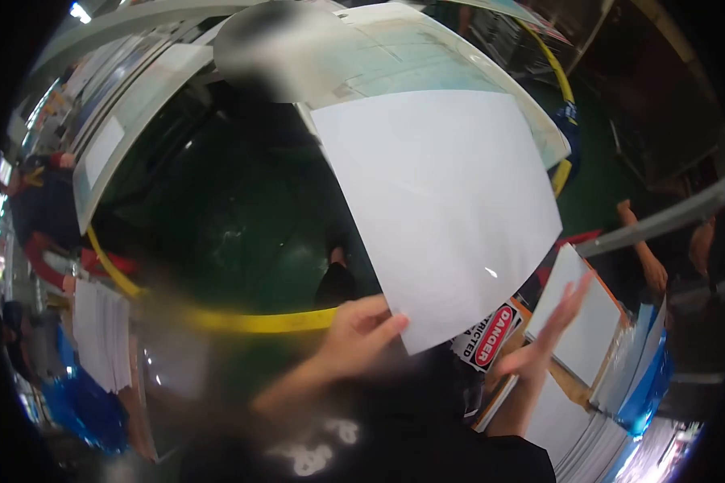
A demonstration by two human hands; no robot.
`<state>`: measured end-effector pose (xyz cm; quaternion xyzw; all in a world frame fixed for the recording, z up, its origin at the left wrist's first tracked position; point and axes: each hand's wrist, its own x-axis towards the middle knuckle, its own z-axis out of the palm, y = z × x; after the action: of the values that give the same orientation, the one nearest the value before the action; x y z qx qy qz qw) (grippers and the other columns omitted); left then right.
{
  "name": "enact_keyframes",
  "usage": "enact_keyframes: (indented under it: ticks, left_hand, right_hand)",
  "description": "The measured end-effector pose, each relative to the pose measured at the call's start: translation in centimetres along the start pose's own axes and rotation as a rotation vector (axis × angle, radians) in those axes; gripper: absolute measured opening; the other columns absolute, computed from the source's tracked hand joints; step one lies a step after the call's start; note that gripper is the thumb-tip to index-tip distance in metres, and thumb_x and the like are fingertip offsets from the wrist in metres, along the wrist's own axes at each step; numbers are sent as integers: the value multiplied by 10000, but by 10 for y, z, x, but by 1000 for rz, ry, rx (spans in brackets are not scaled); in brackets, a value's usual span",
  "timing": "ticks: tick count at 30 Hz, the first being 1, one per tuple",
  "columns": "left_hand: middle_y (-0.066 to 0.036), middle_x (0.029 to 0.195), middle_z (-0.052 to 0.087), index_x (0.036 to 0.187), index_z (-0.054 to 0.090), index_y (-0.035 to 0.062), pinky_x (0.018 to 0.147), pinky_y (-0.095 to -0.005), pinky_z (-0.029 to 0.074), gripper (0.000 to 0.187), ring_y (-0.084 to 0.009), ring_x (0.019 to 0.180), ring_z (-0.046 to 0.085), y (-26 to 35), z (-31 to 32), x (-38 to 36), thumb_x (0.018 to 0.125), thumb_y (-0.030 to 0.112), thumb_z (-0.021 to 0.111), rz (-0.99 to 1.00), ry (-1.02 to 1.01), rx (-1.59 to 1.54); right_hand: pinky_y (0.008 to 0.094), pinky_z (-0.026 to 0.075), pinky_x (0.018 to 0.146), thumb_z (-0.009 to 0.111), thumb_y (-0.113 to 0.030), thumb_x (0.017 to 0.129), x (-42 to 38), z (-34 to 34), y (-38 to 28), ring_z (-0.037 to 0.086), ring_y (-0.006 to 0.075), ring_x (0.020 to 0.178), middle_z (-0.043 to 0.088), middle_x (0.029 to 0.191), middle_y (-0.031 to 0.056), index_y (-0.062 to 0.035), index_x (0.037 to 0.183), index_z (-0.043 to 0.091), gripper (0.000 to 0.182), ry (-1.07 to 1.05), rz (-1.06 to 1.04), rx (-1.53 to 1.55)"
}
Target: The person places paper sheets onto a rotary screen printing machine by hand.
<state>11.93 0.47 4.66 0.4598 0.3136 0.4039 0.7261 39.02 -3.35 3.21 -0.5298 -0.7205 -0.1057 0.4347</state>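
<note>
Black shirt [415, 431]; left fingers [390, 328] pinch white sheet [451, 201] overlapping board [423, 52]; right fingers [569, 306] released near danger sign [491, 334].

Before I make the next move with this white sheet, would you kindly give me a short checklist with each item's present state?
1. Left hand gripping the sheet near a corner: ok.
2. Right hand gripping the sheet: not ok, raised open beside it.
3. Sheet wholly over the tinted board: not ok, much extends past it.
4. Sheet's far edge touching the board: cannot tell.
5. Sheet free of obvious folds: ok.
</note>
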Motion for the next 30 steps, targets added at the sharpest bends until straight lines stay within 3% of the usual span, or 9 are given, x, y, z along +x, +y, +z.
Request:
enact_keyframes:
  ticks: [4, 5, 6, 8, 11, 16, 19, 25, 30]
  left_hand:
    - [-91, 1047, 632, 1159, 542, -75, 874, -281, 456, 277, -129, 958, 585, 5, -63, 3, 923, 68, 527, 24, 55, -66]
    - [-92, 1057, 631, 1181, 524, -72, 878, -280, 455, 296, -125, 973, 583, 11, -73, 2, 924, 74, 530, 15, 56, -52]
    - [-96, 1058, 631, 1188, 517, -72, 878, -279, 455, 304, -125, 972, 584, 15, -84, 2, 924, 76, 529, 16, 56, -44]
    - [-102, 1060, 631, 1203, 505, -73, 878, -276, 456, 318, -125, 972, 586, 18, -101, 4, 925, 81, 527, 22, 55, -22]
    - [-104, 1047, 638, 1270, 441, -64, 882, -261, 450, 387, -115, 974, 586, 33, -120, 13, 908, 40, 526, 26, 171, 81]
    - [-121, 1035, 660, 1277, 465, -41, 878, -268, 460, 489, -134, 968, 605, 45, -188, 44, 832, 67, 639, 67, 403, 254]
    - [-164, 1113, 638, 1199, 575, 7, 994, -372, 387, 486, -258, 1106, 564, 56, -244, 63, 778, 204, 717, 148, 499, 804]
    - [-238, 1409, 357, 1174, 632, 125, 1040, -640, -68, 577, -455, 1382, 16, 41, -305, 87, 743, 506, 681, 204, 491, 1340]
    - [-211, 1495, 184, 1221, 603, 146, 973, -704, -118, 736, -471, 1366, -103, 42, -319, 80, 681, 646, 646, 126, 454, 1610]
  right_hand:
    - [440, 114, 1118, 337, -825, 733, 27, 10, 58, 169, 313, 1391, 202, 1499, 170, -73, 1442, 255, 1037, -89, 451, -72]
    - [485, 173, 1095, 452, -817, 685, 37, 20, 69, 195, 347, 1378, 255, 1469, 197, -73, 1436, 264, 1074, -133, 494, -47]
    - [441, 262, 1069, 661, -634, 701, 47, 30, 74, 308, 341, 1332, 343, 1422, 202, -49, 1410, 315, 982, -196, 518, 20]
    - [387, 344, 1020, 806, -373, 667, 61, 58, 91, 422, 316, 1255, 417, 1363, 210, -28, 1354, 403, 868, -301, 640, 257]
    - [356, 387, 982, 832, -241, 636, 98, 92, 85, 506, 288, 1162, 486, 1290, 215, -2, 1300, 458, 799, -377, 955, 266]
    - [335, 417, 937, 840, -258, 624, 123, 167, 77, 556, 265, 1074, 568, 1171, 193, 47, 1266, 466, 802, -247, 703, 122]
    - [320, 411, 929, 822, -276, 670, 140, 201, 67, 541, 240, 1086, 546, 1197, 194, 71, 1245, 476, 755, -347, 725, 303]
    - [391, 363, 995, 844, -365, 588, 155, 249, 47, 456, 336, 1187, 458, 1269, 232, 79, 1284, 405, 935, -332, 523, -71]
    - [406, 370, 987, 845, -349, 578, 161, 263, 32, 467, 342, 1167, 469, 1242, 224, 50, 1271, 439, 898, -387, 525, -70]
